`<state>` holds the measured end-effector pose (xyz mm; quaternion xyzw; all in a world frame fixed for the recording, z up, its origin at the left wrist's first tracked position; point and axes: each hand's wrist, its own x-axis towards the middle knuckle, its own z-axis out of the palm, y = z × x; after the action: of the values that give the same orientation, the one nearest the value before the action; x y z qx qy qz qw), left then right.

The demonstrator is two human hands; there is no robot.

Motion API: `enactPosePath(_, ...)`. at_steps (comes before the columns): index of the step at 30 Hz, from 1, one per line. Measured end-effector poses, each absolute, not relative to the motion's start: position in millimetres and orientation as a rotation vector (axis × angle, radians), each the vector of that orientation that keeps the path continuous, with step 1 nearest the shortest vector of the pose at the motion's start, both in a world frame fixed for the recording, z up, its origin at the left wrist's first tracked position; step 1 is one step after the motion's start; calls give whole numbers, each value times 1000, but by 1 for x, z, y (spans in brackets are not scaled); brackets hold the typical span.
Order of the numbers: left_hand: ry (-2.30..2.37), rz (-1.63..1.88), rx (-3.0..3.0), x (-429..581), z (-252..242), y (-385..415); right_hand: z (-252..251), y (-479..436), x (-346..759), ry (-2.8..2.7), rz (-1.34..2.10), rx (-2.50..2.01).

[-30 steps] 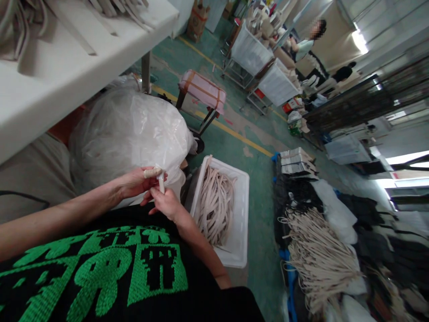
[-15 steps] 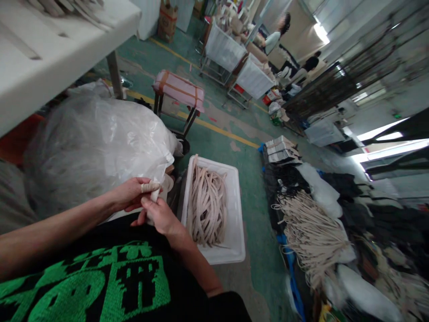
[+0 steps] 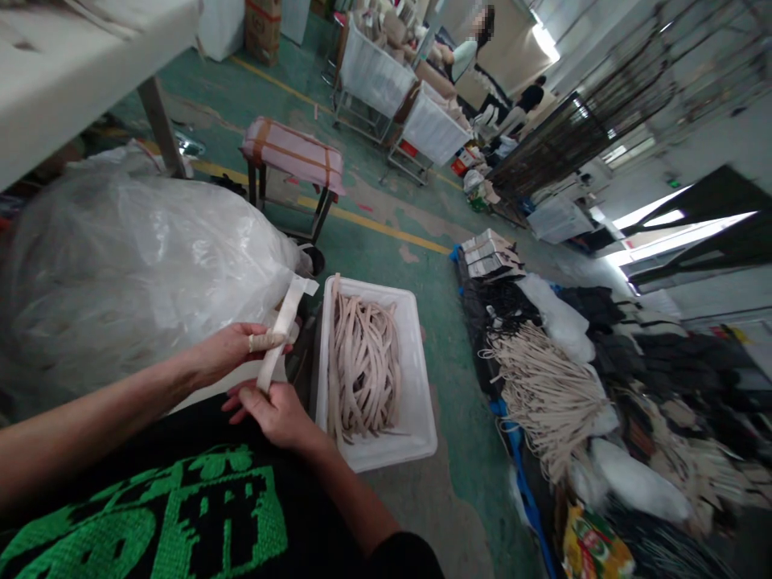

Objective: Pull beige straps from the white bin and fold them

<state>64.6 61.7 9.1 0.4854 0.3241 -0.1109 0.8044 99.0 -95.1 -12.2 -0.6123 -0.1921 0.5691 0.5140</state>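
A white strip point(image 3: 290, 307), flat and narrow like a strap, runs between my two hands. My left hand point(image 3: 256, 342) pinches it around the middle, with a wrapped finger lying across it. Lower down, my right hand point(image 3: 274, 408) grips its near end between thumb and fingers. The strip's far end sticks up free and bends to the right. Just right of my hands stands a white plastic bin point(image 3: 422, 378) holding a tangle of beige straps point(image 3: 365, 366). A big clear plastic bag point(image 3: 181, 249) bulges beyond my left hand.
A white table point(image 3: 90, 88) juts in at the upper left. Past the bag stands a stool with a pink padded top point(image 3: 295, 157). On the right, a pile of beige cords point(image 3: 548, 394) lies among dark bundles. White carts point(image 3: 377, 72) and people are farther back.
My hands have moved apart along the white strip, and more of it shows above and between them. The view has shifted, so the surroundings sit farther left.
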Motion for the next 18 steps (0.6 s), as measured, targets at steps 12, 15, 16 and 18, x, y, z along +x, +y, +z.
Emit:
enactPosePath(12, 876, -66, 1066, 62, 25, 84, -16, -85, 92, -545, 1479, -1373)
enactPosePath(15, 881, -54, 1074, 61, 24, 90, -19, -81, 91, -434, 1556, -1345)
enactPosePath(16, 842, -141, 1090, 59, 21, 88, -18, -79, 94, -400, 1518, -1338)
enactPosePath(18, 749, -334, 1116, 55, 14, 82, -15, -76, 100, -385, 1417, -1334)
